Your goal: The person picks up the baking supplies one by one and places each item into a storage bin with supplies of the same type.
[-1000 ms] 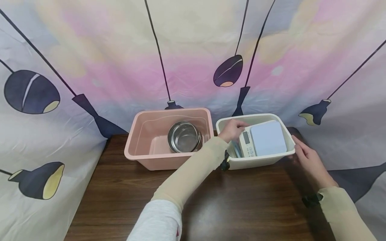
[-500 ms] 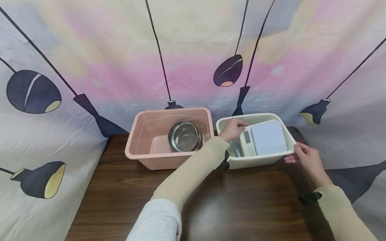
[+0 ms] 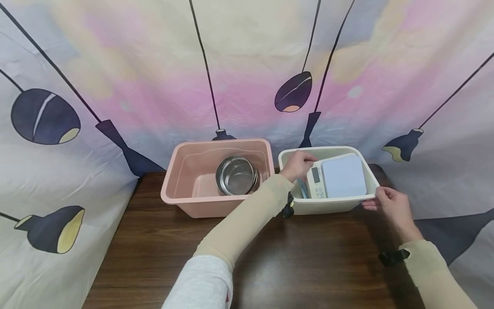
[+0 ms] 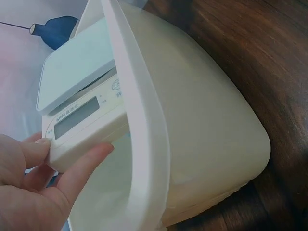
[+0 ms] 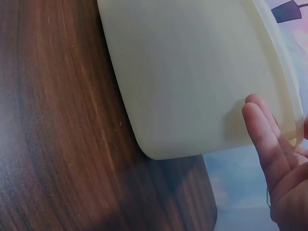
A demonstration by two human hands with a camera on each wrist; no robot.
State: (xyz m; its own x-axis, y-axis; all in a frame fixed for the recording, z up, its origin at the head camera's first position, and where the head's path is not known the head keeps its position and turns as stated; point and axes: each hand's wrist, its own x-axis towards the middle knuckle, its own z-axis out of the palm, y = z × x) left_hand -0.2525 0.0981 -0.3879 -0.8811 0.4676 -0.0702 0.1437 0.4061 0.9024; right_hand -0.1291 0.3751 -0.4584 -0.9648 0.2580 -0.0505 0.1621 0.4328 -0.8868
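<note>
A white kitchen scale [image 3: 344, 176] with a small display lies tilted inside the white plastic bin [image 3: 328, 207]. My left hand [image 3: 297, 165] reaches into the bin and grips the scale's display end; in the left wrist view, thumb and fingers [image 4: 86, 168] hold that corner of the scale. At the bin's front right corner my right hand [image 3: 395, 208] pinches the rim, with fingers [image 5: 262, 125] under its edge in the right wrist view. Something light blue [image 3: 303, 189] shows beside the scale, partly hidden.
Left of the white bin stands a pink plastic bin [image 3: 189, 171] holding round metal containers [image 3: 236, 176]. Both bins rest at the back of a dark wooden table [image 3: 293, 262]. Behind it hangs a patterned cloth [image 3: 247, 86].
My right hand has shifted slightly at the bin's right corner, and its fingers have come round under the rim. The left hand keeps its hold on the scale, nearly still.
</note>
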